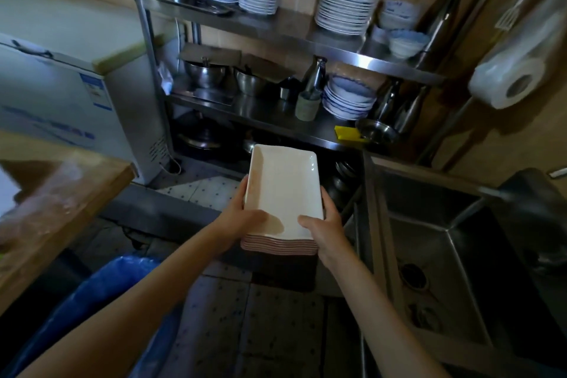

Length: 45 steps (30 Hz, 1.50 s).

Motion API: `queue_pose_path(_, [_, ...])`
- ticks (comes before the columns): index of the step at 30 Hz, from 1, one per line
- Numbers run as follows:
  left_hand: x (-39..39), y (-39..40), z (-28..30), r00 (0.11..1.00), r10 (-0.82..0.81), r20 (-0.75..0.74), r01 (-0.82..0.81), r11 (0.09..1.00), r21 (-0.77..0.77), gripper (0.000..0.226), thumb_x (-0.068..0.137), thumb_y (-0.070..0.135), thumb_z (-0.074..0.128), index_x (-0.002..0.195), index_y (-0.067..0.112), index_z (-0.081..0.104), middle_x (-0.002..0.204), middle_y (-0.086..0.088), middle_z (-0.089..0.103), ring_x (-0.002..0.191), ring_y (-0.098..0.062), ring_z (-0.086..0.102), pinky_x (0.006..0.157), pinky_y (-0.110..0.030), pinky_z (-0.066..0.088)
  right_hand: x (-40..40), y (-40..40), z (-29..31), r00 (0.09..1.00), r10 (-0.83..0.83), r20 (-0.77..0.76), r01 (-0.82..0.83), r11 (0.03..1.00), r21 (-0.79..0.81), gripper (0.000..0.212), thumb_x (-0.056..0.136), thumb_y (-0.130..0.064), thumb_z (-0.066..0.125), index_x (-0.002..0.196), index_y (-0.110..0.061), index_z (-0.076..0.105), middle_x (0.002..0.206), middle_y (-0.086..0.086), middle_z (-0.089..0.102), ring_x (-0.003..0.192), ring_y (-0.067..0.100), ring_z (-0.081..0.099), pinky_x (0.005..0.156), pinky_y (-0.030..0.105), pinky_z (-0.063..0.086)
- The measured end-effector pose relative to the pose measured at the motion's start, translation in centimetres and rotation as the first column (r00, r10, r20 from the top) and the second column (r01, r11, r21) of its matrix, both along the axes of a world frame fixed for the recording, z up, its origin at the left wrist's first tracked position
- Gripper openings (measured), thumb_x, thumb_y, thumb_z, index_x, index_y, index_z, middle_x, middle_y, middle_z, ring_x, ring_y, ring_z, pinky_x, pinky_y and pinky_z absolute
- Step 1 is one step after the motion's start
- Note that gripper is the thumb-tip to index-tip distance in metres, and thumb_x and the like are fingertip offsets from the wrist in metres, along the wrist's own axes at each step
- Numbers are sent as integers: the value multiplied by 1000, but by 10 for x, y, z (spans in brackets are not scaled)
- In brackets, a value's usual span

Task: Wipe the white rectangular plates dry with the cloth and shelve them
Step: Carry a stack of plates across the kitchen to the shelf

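Both hands carry a stack of white rectangular plates [283, 193], left hand [242, 219] and right hand [323, 228] gripping its sides, before steel shelves [276, 27] of crockery.

Both bare arms are reaching forward, converging slightly. The left hand [242, 218] is gripping the stack [283, 193] at its near left edge, thumb lying on top. The right hand [322, 224] is gripping the near right edge, thumb on top, fingers wrapping the side.
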<state>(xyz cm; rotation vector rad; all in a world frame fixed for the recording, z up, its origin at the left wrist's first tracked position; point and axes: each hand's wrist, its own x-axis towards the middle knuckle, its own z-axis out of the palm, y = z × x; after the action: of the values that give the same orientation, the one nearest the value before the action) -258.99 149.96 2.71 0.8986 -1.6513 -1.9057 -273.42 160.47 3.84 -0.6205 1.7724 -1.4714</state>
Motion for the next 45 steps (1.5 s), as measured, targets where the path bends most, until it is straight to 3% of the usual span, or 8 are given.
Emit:
queue_pose_path(5, [-44,-72,4,1000,12,-19,-12,1000,-27,99,62,17,64,146,35,14,133,0,41,116,-21,49,90,-38,50,-45,-76,5,1000,-8,-12,8,1000,-5,77,82,6,58,145,-28,32,128,2,52,105,18,54,85,35,52])
queue_pose_path(11, [-93,-170,11,998,-65,-24,63,995,-81,101,59,20,68,146,33,18,126,2,47,109,-15,54,77,-28,54,-90,-168,5,997,-83,-9,82,994,-66,78,76,11,59,142,-25,38,128,6,56,109,22,57,93,46,51])
queue_pose_path(17, [-142,-244,26,985,-144,-92,139,989,-53,87,44,34,71,121,44,34,117,7,53,101,-11,59,67,-20,54,-134,-237,13,990,-143,11,143,987,-75,76,76,12,58,140,-24,41,123,4,58,104,19,59,87,40,53])
queue_pose_path(26, [-247,-339,39,979,-197,-51,190,975,-113,109,49,33,74,145,31,23,132,0,49,116,-20,53,85,-36,54,-227,-320,40,972,-233,20,234,966,-113,74,78,14,57,137,-28,42,113,3,58,100,21,57,81,38,53])
queue_pose_path(33, [-338,-399,74,972,-209,-107,192,969,-153,103,51,30,73,141,29,23,124,3,50,105,-12,55,72,-22,54,-320,-387,64,974,-225,-39,215,962,-171,71,76,16,56,137,-17,44,123,10,59,109,26,57,92,43,50])
queue_pose_path(36, [-371,-427,87,977,-187,-99,173,976,-129,94,67,15,73,145,25,21,134,-8,46,110,-21,54,86,-36,53,-352,-414,83,970,-240,-36,229,956,-182,72,76,16,56,137,-19,44,119,8,58,105,24,57,90,40,51])
queue_pose_path(39, [-396,-453,102,980,-190,-66,179,974,-139,105,56,23,70,147,24,19,136,-9,44,120,-28,49,100,-50,45,-375,-439,95,970,-242,-17,234,954,-187,72,77,17,55,138,-19,43,113,3,57,100,21,56,90,39,50])
queue_pose_path(45, [-433,-509,122,968,-249,-15,241,951,-195,103,58,24,69,148,22,20,137,-10,45,123,-28,49,101,-51,45,-416,-494,103,968,-251,-18,243,951,-193,65,76,17,56,130,-18,48,111,7,61,99,24,59,91,43,51])
